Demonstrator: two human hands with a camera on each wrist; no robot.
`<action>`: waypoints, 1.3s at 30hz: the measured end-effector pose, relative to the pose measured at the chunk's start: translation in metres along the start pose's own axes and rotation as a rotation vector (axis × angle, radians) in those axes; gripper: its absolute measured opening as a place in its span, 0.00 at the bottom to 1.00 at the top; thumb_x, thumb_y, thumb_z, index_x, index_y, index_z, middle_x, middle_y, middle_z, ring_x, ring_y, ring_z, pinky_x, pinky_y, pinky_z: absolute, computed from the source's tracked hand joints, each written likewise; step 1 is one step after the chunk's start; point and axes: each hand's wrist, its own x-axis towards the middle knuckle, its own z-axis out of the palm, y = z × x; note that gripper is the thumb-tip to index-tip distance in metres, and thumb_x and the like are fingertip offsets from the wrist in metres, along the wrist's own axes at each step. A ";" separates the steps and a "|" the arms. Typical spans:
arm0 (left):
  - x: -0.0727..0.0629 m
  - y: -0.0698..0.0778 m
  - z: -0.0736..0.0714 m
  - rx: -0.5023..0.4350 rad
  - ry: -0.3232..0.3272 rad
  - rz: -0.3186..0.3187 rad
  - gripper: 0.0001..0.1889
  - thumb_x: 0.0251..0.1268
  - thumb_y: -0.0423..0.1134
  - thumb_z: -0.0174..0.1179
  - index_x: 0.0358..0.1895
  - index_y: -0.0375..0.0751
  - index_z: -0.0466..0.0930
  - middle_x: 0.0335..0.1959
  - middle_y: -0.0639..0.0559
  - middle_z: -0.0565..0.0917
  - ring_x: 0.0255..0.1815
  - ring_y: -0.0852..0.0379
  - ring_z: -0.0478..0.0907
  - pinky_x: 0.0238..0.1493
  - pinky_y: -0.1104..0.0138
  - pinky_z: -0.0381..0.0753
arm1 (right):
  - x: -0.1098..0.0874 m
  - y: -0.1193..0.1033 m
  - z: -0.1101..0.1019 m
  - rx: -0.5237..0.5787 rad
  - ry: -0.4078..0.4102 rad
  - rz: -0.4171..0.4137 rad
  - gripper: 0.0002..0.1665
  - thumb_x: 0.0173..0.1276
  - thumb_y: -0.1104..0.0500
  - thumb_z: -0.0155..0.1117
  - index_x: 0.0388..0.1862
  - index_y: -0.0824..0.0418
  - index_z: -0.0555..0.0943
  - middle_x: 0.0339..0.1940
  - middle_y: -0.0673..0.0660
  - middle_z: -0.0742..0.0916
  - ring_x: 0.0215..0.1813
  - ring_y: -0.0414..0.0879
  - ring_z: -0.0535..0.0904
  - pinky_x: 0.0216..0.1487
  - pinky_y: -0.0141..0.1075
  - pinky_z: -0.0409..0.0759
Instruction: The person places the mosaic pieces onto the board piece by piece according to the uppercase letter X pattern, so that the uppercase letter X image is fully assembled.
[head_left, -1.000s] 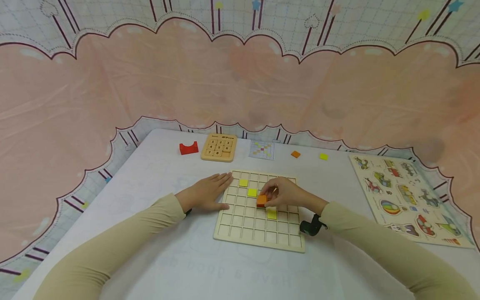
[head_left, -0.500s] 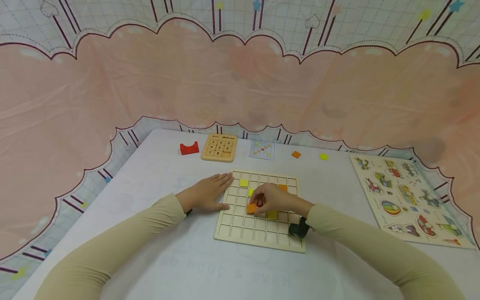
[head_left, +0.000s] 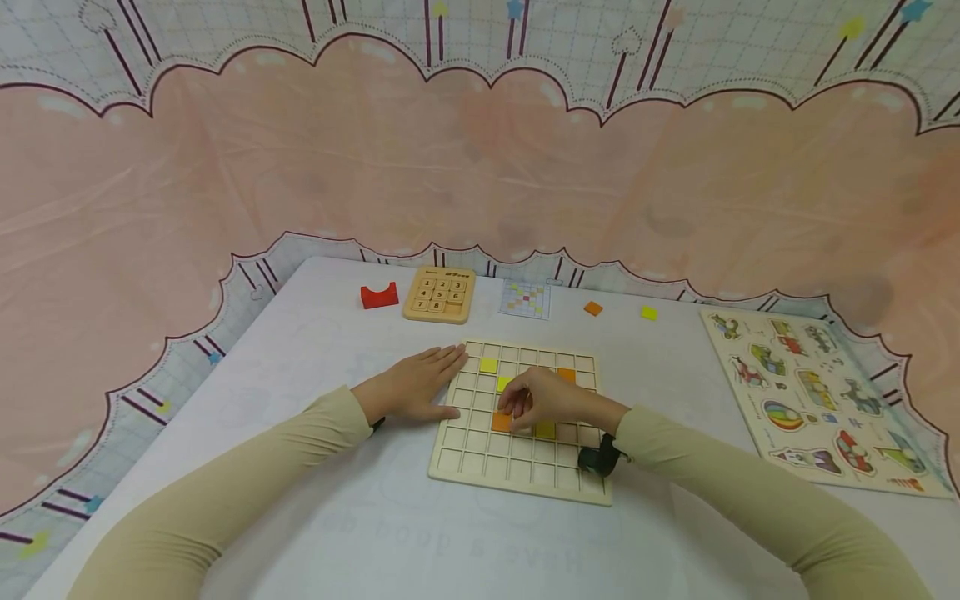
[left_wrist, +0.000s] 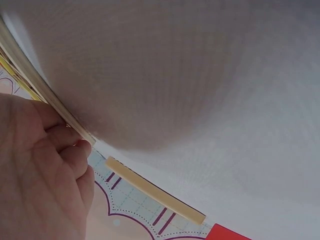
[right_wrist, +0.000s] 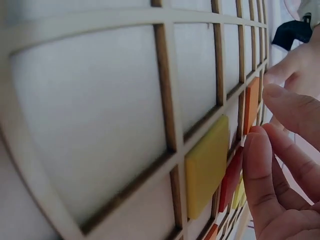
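Note:
A wooden grid board (head_left: pixel 517 471) lies on the table. My left hand (head_left: pixel 414 385) rests flat at its left edge, fingers straight; the left wrist view shows fingertips along the board's rim (left_wrist: pixel 60 107). Bent over the board's middle is my right hand (head_left: pixel 546 395). Its thumb and fingertips are right at an orange square tile (head_left: pixel 501 422) lying flat in a cell. In the right wrist view this orange tile (right_wrist: pixel 251 102) sits just beyond the slightly parted fingertips. Yellow tiles (head_left: pixel 488 365), another orange tile (head_left: pixel 567 375) and a red tile (right_wrist: pixel 231 177) occupy other cells.
Along the back stand a red arched block (head_left: pixel 379 296), a wooden number puzzle (head_left: pixel 438 296) and a pattern card (head_left: pixel 524 299). Loose orange (head_left: pixel 593 308) and yellow (head_left: pixel 649 313) tiles lie right of them. A picture puzzle board (head_left: pixel 817 400) covers the right side.
My right hand has moved left and toward me across the board. The orange tile it held tilted now lies flat in a cell. My left hand has stayed put.

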 end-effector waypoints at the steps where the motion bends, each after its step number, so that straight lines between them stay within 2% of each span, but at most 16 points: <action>1: 0.000 0.000 0.000 0.010 -0.002 -0.002 0.47 0.65 0.67 0.43 0.73 0.32 0.46 0.76 0.39 0.49 0.77 0.45 0.46 0.77 0.55 0.48 | 0.000 0.001 0.000 0.003 0.001 -0.003 0.12 0.51 0.63 0.74 0.36 0.63 0.84 0.30 0.53 0.86 0.28 0.35 0.75 0.31 0.24 0.78; 11: 0.004 0.000 0.002 0.042 -0.041 -0.035 0.47 0.64 0.66 0.44 0.74 0.35 0.44 0.77 0.42 0.47 0.78 0.47 0.45 0.77 0.56 0.48 | -0.006 0.009 -0.005 0.089 -0.005 -0.016 0.15 0.54 0.65 0.72 0.41 0.66 0.83 0.34 0.56 0.87 0.33 0.37 0.78 0.37 0.26 0.81; 19: 0.003 0.000 0.001 0.043 -0.038 -0.027 0.47 0.64 0.66 0.45 0.74 0.34 0.44 0.77 0.41 0.48 0.78 0.46 0.46 0.77 0.55 0.49 | -0.018 0.023 -0.022 0.133 0.065 -0.019 0.19 0.54 0.64 0.72 0.45 0.68 0.82 0.37 0.59 0.87 0.36 0.40 0.80 0.39 0.27 0.81; 23: 0.003 0.000 0.002 0.045 -0.024 -0.020 0.47 0.64 0.65 0.45 0.74 0.33 0.45 0.76 0.41 0.49 0.77 0.46 0.47 0.76 0.55 0.50 | -0.025 0.032 -0.036 0.145 0.105 -0.029 0.20 0.55 0.64 0.71 0.47 0.70 0.81 0.41 0.63 0.86 0.40 0.45 0.81 0.42 0.28 0.82; 29: 0.002 0.000 0.002 0.051 -0.012 -0.012 0.47 0.65 0.65 0.45 0.74 0.32 0.45 0.76 0.40 0.49 0.77 0.45 0.47 0.76 0.55 0.50 | -0.032 0.051 -0.066 0.152 0.179 0.041 0.21 0.58 0.67 0.67 0.51 0.71 0.79 0.46 0.66 0.85 0.45 0.51 0.82 0.47 0.29 0.82; 34: 0.001 0.001 0.001 0.051 -0.020 -0.018 0.47 0.65 0.66 0.45 0.74 0.33 0.45 0.76 0.41 0.49 0.77 0.46 0.47 0.76 0.55 0.50 | -0.032 0.071 -0.090 0.171 0.254 0.068 0.22 0.59 0.67 0.67 0.52 0.73 0.78 0.49 0.70 0.83 0.50 0.57 0.80 0.49 0.30 0.81; 39: 0.000 0.002 -0.001 0.036 -0.026 -0.021 0.47 0.65 0.66 0.45 0.74 0.33 0.45 0.76 0.41 0.48 0.77 0.46 0.47 0.76 0.55 0.50 | -0.028 0.089 -0.109 0.118 0.315 0.122 0.23 0.60 0.64 0.67 0.54 0.72 0.78 0.51 0.70 0.82 0.52 0.54 0.81 0.51 0.29 0.80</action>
